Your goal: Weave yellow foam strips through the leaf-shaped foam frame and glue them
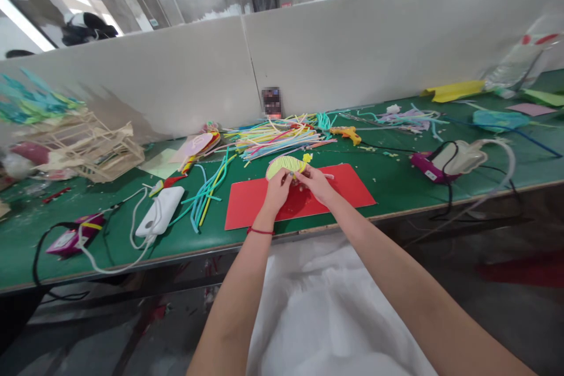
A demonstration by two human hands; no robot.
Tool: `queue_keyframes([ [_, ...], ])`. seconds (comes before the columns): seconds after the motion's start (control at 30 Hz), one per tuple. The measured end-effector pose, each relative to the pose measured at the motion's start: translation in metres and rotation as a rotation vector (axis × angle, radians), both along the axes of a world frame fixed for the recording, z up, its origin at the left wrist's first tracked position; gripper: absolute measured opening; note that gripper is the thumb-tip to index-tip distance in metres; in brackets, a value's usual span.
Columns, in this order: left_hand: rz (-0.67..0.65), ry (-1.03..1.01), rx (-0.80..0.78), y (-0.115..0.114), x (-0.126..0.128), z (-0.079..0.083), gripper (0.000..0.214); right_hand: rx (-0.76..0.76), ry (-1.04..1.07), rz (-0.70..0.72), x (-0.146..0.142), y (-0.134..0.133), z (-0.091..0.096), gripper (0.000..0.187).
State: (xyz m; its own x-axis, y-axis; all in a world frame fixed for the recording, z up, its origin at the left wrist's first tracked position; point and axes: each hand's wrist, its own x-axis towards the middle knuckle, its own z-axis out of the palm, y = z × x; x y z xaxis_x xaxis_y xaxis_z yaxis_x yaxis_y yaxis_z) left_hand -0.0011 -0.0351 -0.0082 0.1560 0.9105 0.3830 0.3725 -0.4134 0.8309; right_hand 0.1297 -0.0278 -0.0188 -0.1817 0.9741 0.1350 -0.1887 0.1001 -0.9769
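Both my hands are above a red rectangular board point(251, 202) at the middle of the table's front. My left hand point(279, 187) is closed on the near edge of a rounded craft piece point(286, 165), covered in yellow-green strips with a pinkish rim. Beside it, my right hand point(318, 184) pinches at the piece's right side, close to a small yellow bit point(307, 158) sticking up there. The fingertips of both hands nearly meet, and what lies between them is partly hidden. A pale pink strip end point(329, 176) shows just right of my right hand.
Coloured craft strips point(277, 136) lie in a heap behind the board, near an orange-yellow glue gun point(347, 134). Left are teal strips point(207, 191), a white power strip point(159, 211) and a stick model point(99, 153). Right is a purple corded box point(434, 167). A pale partition point(176, 76) closes the back.
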Motion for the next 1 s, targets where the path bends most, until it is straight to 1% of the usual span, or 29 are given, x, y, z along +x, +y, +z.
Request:
queue_keyframes([
  [0.13, -0.008, -0.072, -0.028, 0.0019, 0.0006, -0.0038, 0.020, 0.030, -0.054, 0.000, 0.0011, 0.0011, -0.0004, 0.038],
  [0.3, -0.056, -0.162, -0.090, 0.0046, -0.0001, -0.0088, 0.028, 0.040, -0.023, 0.006, 0.0004, 0.0052, -0.0048, 0.039],
  [0.37, -0.028, -0.139, -0.086, 0.0044, -0.0004, -0.0084, 0.029, 0.042, -0.028, 0.020, 0.0004, 0.0065, -0.0066, 0.039],
  [0.47, 0.031, -0.040, -0.034, 0.0024, -0.0008, -0.0056, 0.029, 0.062, -0.052, 0.010, 0.0008, 0.0071, -0.0077, 0.036],
  [0.57, 0.030, 0.018, -0.004, -0.0001, -0.0011, -0.0024, 0.028, 0.085, -0.074, -0.013, 0.0011, 0.0061, -0.0063, 0.036],
  [0.83, -0.009, -0.053, -0.089, 0.0010, -0.0001, -0.0023, 0.028, 0.119, -0.087, 0.044, 0.0002, 0.0016, -0.0003, 0.036],
  [1.0, -0.019, -0.063, -0.071, 0.0016, 0.0013, -0.0031, 0.027, 0.076, -0.041, 0.028, -0.0004, 0.0024, -0.0022, 0.036],
])
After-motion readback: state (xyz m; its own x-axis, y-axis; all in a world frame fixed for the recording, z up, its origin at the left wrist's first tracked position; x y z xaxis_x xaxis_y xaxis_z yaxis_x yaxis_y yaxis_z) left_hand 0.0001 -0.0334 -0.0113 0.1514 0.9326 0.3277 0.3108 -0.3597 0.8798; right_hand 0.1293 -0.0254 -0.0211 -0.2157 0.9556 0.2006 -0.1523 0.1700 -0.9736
